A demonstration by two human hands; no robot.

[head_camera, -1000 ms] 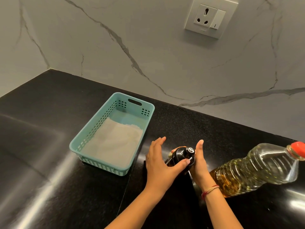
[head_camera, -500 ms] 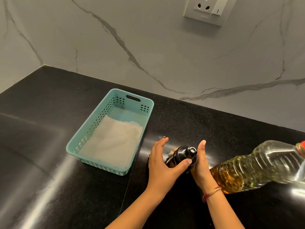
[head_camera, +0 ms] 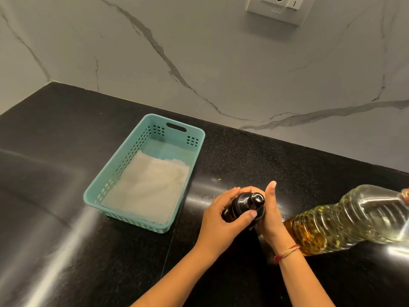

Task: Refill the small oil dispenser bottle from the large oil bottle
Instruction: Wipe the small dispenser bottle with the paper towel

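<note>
Right of the basket (head_camera: 94, 197), the left hand (head_camera: 221, 218) wraps the small bottle (head_camera: 242, 206), which stands on the counter (head_camera: 55, 229), with the thumb across its black cap. The right hand (head_camera: 270, 216) cups that cap from the other side, thumb raised. The small bottle is probably glass and oily, so hold its body firmly and twist at the cap. The large bottle (head_camera: 345, 220), just beside the right wrist, looks heavy and soft-walled; grasp it mid-body.

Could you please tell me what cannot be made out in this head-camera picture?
Head view:
- small dispenser bottle: body and oil level hidden by left hand and right hand.
- large oil bottle: cap cut off by the right edge.
- wall socket: top cut off by the upper edge.
</note>
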